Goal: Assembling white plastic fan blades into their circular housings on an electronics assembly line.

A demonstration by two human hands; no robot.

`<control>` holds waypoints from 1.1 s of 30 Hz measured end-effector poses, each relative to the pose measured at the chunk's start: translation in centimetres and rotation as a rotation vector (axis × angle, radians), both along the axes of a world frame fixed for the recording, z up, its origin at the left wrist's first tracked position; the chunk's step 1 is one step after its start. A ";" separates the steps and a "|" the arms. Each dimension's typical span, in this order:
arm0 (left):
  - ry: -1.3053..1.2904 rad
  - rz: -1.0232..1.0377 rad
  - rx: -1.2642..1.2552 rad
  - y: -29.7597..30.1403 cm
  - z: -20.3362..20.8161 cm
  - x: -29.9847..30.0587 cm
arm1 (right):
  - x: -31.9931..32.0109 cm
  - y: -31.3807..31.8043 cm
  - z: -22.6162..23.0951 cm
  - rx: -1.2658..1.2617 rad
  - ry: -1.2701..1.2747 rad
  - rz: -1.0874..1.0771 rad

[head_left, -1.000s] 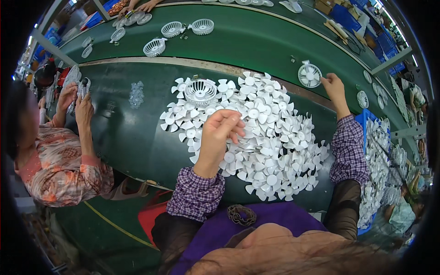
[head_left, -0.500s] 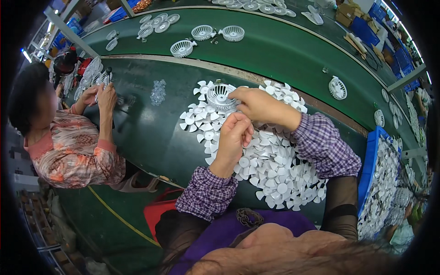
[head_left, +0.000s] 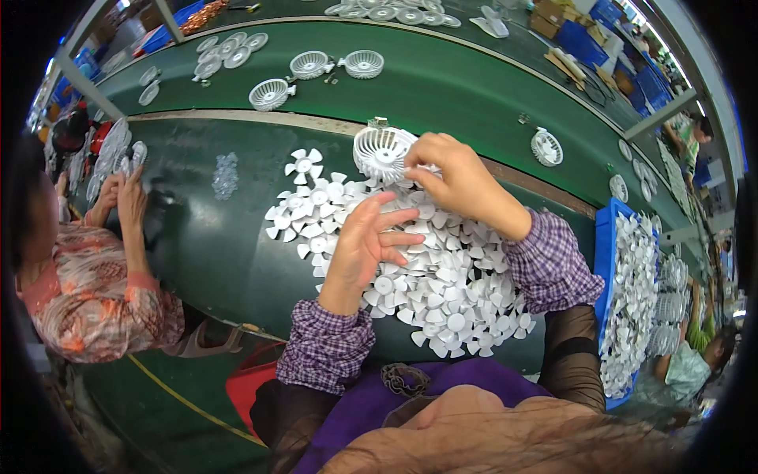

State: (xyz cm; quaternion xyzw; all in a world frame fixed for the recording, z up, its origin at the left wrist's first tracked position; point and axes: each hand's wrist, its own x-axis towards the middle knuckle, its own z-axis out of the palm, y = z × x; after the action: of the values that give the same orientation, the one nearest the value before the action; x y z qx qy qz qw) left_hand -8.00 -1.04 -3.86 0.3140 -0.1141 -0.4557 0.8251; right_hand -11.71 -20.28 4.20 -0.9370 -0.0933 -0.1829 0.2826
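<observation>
My right hand [head_left: 456, 175] has its fingers closed at the right edge of a round white slatted fan housing [head_left: 379, 153]. The housing is tilted with its slats toward me, at the far edge of a heap of small white fan blades [head_left: 454, 265]. A small metal clip-like part sits on its top edge. My left hand [head_left: 367, 241] is open just above the heap, fingers spread toward the right, with nothing in it. A single fan blade [head_left: 303, 164] lies apart at the heap's far left.
A blue crate [head_left: 604, 272] full of white blades stands on my right. Across the bench runs a green conveyor belt [head_left: 442, 79] carrying fan housings [head_left: 271, 95]. Small clear parts [head_left: 225, 176] lie to the left, near a co-worker's hands [head_left: 126, 193].
My left hand has opened from a closed pinch and moved away from the housing. The housing is raised and tilted with my right hand. The whole view has shifted.
</observation>
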 end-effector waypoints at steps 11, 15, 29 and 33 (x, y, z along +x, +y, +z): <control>-0.012 0.037 0.093 -0.5 0.3 -0.9 | -6.9 -3.1 0.1 0.074 -0.050 -0.041; 0.351 0.233 -0.146 -0.4 -1.2 0.6 | -3.9 -10.2 -4.4 0.261 0.363 -0.407; 0.067 0.054 -0.234 0.5 -0.7 -0.2 | -3.1 -9.2 -3.6 1.000 0.345 -0.280; -0.106 0.135 0.205 -0.5 1.6 -0.5 | -6.3 -12.3 -3.8 0.363 0.033 -0.507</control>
State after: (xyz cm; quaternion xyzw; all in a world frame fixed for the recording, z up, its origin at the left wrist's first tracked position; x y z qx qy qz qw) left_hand -8.51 -1.56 -2.25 0.4273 -0.0891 -0.3912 0.8102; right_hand -18.02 -32.56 0.43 -0.8675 0.1820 -0.2460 0.3921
